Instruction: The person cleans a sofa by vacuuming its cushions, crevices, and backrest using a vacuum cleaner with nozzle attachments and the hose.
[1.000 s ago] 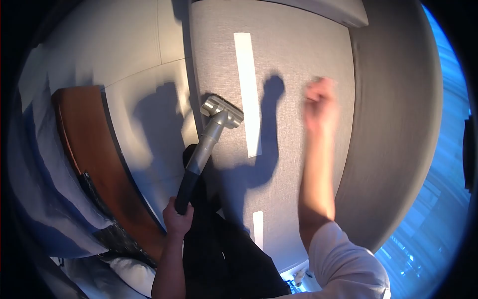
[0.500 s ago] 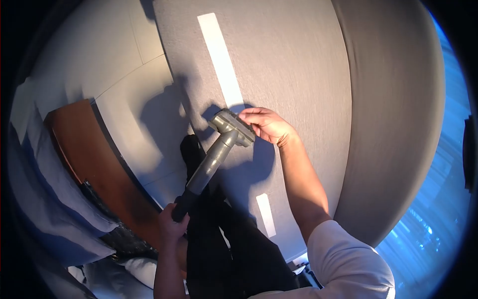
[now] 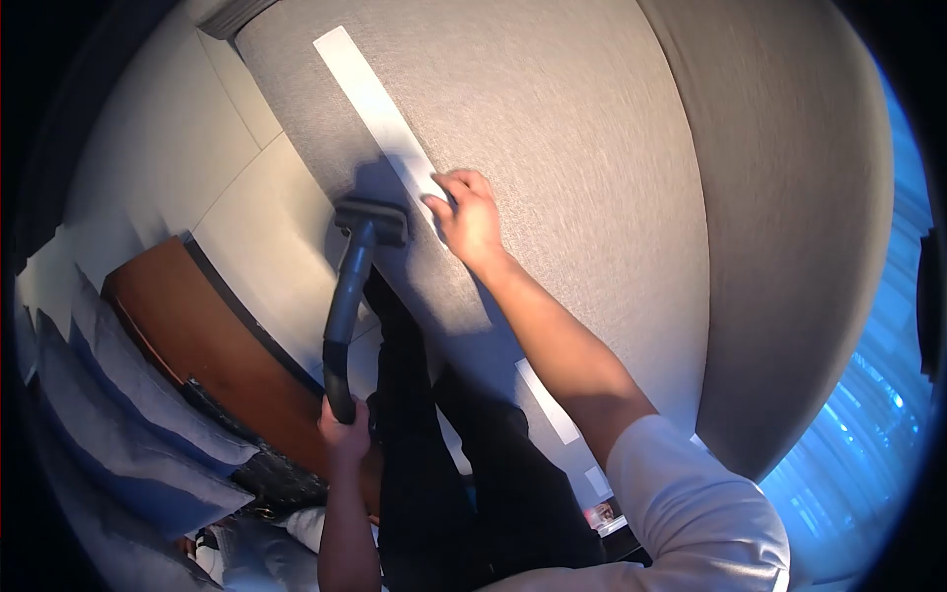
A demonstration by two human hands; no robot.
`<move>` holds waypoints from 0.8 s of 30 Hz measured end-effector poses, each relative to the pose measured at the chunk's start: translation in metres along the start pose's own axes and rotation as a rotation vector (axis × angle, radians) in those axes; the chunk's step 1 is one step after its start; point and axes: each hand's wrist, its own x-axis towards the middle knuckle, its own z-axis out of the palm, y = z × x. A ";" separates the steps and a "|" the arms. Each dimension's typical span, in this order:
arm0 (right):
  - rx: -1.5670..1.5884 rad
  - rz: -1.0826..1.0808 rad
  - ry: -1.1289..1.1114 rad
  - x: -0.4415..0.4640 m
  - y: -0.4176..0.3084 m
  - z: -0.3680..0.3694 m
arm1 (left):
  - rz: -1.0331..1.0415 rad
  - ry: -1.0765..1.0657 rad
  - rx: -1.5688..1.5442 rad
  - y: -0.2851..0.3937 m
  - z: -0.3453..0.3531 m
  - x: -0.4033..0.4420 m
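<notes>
My left hand (image 3: 345, 429) is wrapped around the dark curved handle end of a vacuum cleaner wand (image 3: 345, 296). At its upper end, the wide upholstery nozzle (image 3: 373, 220) is over the front edge of the grey sofa seat (image 3: 562, 148); whether it touches the fabric I cannot tell. A long white strip (image 3: 370, 89) lies on the seat. My right hand (image 3: 469, 217) is at the strip's near part, with bent fingers and the thumb apart from them. The fingertips appear to touch the strip's edge.
A shorter white strip (image 3: 547, 400) lies on the seat beside my right forearm. The sofa backrest (image 3: 789, 197) rises on the right. To the left are the light tiled floor (image 3: 247, 197), a brown wooden surface (image 3: 207, 326) and grey-blue fabric (image 3: 128, 395). My legs (image 3: 424, 464) are below.
My left hand has swung the nozzle left toward the seat's edge, turning it. My right hand has left the nozzle and moved up and left to the long strip. The view has shifted.
</notes>
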 end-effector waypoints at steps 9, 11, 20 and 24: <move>-0.177 -0.313 0.159 0.048 -0.008 0.057 | -0.015 -0.005 0.068 -0.019 0.006 -0.012; -0.252 -0.356 0.128 0.054 -0.004 0.062 | 0.021 0.055 -0.092 -0.033 0.012 -0.012; -0.103 -0.181 0.037 0.038 -0.017 0.032 | -0.089 -0.056 -0.009 -0.023 0.004 -0.018; -0.283 -0.306 0.065 0.049 -0.014 0.051 | -0.126 -0.086 0.085 -0.014 0.002 -0.019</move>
